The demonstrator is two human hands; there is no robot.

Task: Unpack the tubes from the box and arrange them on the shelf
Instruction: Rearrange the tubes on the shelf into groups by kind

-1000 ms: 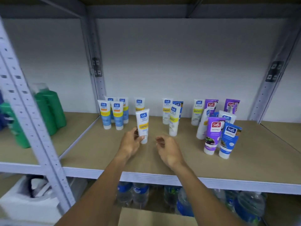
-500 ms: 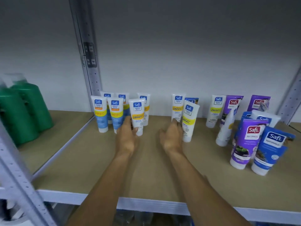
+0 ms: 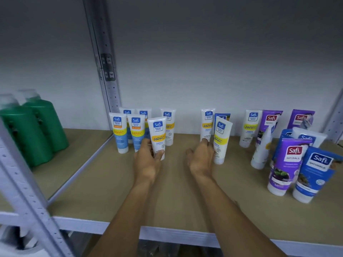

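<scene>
Your left hand [image 3: 148, 160] grips the front tube [image 3: 157, 134], which stands on the shelf [image 3: 111, 191]. It is just right of a cluster of four tubes [image 3: 136, 134] near the post [image 3: 107, 71]. One more tube [image 3: 168, 127] stands behind it. Your right hand [image 3: 201, 158] lies just left of a leaning tube [image 3: 220, 140]. A larger group of tubes [image 3: 284, 164] crowds the right end. Bottles [image 3: 37, 130] stand in the bay left of the post.

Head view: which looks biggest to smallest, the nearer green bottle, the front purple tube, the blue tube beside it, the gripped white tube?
1. green bottle
2. purple Safi Naturals tube and blue Safi Naturals tube: alike, both nearest
3. white Vitamin C tube
</scene>
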